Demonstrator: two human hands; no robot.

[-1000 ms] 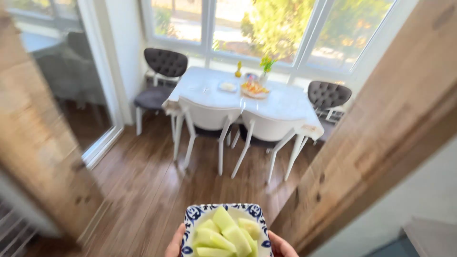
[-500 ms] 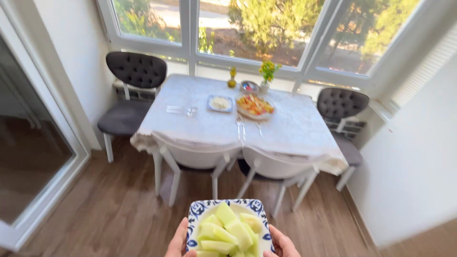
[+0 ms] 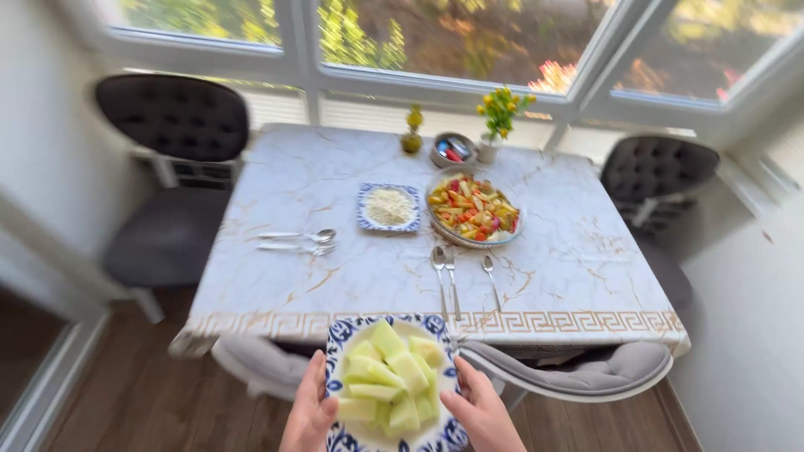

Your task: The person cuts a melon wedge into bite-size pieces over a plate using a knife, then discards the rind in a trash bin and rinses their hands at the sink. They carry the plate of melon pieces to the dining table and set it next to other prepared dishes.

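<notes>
Blue-and-white plate (image 3: 339, 335): carried low in the head view, just over the near table edge, piled with pale green melon slices (image 3: 387, 381)
left hand (image 3: 308, 416): clamped on its left rim
right hand (image 3: 484, 412): gripping its right rim (thumb on top)
marble table (image 3: 276, 184): 2 dishes, cutlery

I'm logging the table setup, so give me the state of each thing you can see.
Left hand: gripping the plate's left edge.
Right hand: gripping its right edge.
Blue-patterned plate: held level, full of melon slices.
Oval dish: full, on the table.
Small plate: filled with something white.
Near chairs: pushed in.
</notes>
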